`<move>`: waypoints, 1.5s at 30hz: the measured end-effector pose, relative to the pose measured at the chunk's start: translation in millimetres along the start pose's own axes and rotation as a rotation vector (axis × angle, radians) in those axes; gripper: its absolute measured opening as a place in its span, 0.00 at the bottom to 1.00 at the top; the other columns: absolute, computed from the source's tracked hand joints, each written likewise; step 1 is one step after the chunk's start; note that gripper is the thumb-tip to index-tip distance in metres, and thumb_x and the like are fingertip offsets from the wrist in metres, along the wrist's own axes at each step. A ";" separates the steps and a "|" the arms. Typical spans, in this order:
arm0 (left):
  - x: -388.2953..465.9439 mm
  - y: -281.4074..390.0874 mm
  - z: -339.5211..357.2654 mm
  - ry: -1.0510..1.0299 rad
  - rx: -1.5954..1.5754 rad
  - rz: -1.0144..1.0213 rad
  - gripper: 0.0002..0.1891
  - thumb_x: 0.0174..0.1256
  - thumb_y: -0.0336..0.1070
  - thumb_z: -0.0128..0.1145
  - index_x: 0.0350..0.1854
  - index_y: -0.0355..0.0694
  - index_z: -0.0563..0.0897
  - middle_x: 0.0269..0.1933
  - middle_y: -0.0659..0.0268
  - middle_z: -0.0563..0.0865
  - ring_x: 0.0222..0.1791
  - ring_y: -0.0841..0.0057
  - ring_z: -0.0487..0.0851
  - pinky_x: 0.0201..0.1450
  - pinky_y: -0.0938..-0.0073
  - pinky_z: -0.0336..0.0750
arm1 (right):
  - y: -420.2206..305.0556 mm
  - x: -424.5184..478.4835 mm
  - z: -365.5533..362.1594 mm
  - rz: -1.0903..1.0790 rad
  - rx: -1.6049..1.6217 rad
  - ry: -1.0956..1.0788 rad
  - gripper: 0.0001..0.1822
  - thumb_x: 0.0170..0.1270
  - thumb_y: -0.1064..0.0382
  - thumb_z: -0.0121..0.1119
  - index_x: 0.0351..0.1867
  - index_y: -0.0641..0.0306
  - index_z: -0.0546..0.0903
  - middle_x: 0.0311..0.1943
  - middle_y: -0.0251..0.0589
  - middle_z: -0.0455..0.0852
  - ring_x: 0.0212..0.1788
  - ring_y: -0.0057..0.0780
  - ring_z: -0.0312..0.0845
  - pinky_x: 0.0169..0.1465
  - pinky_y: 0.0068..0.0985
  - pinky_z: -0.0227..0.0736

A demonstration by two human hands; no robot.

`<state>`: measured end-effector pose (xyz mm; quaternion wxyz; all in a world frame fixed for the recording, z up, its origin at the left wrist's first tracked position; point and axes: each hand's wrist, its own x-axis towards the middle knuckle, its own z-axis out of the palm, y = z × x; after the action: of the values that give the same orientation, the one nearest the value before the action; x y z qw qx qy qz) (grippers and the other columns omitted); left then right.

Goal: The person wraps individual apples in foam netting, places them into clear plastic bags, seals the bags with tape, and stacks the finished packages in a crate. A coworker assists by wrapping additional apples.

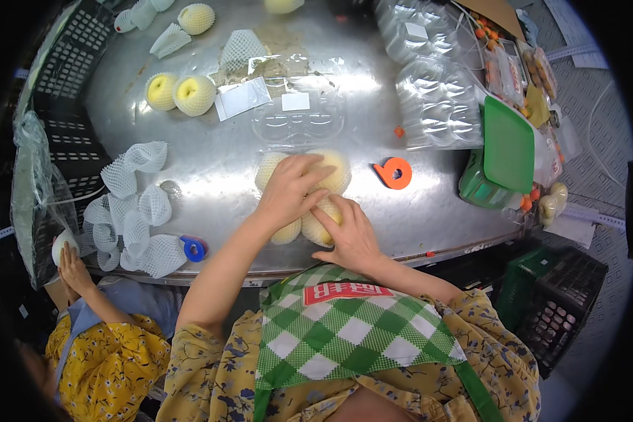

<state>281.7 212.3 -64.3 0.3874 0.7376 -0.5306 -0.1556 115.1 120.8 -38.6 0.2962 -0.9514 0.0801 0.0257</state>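
Note:
Several yellow fruits in foam nets sit close together in front of me, apparently in a clear plastic tray whose edges are hard to make out. Across their tops lies my left hand, its fingers spread over the upper right fruit. My right hand curves around the side of the lower right fruit, thumb and index finger on either side. The fingertips of both hands nearly meet. Just beyond is a clear plastic clamshell lid bearing a white label.
Loose foam nets and a blue tape dispenser lie left; an orange tape dispenser is right. Stacked clear clamshells and a green-lidded tub stand farther right. A co-worker's hand holds a netted item at the left.

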 end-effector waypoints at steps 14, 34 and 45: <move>13.3 -11.9 -0.7 -0.212 0.093 0.042 0.26 0.50 0.29 0.62 0.54 0.57 0.79 0.66 0.58 0.68 0.67 0.59 0.64 0.68 0.52 0.59 | 37.9 -8.5 18.8 -0.244 0.154 0.249 0.37 0.27 0.64 0.73 0.50 0.51 0.77 0.53 0.47 0.66 0.57 0.53 0.62 0.58 0.42 0.68; 28.1 -107.0 -60.1 0.623 -1.270 -0.933 0.35 0.68 0.67 0.33 0.60 0.40 0.71 0.42 0.56 0.81 0.44 0.71 0.79 0.48 0.68 0.70 | 58.2 -37.2 26.7 0.938 1.433 -0.097 0.35 0.68 0.40 0.42 0.68 0.61 0.55 0.46 0.51 0.76 0.48 0.40 0.76 0.49 0.32 0.72; 16.8 -87.9 -72.2 -0.120 -0.564 -0.644 0.35 0.63 0.54 0.55 0.68 0.38 0.65 0.68 0.58 0.67 0.70 0.69 0.61 0.70 0.70 0.54 | 71.8 19.5 22.9 0.958 1.761 0.091 0.30 0.69 0.45 0.38 0.61 0.69 0.64 0.43 0.55 0.79 0.49 0.41 0.78 0.52 0.34 0.73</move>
<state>392.7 238.5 -79.0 0.4737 0.7206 -0.2317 -0.4501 122.3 72.8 -99.5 0.8498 -0.2607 0.4566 0.0375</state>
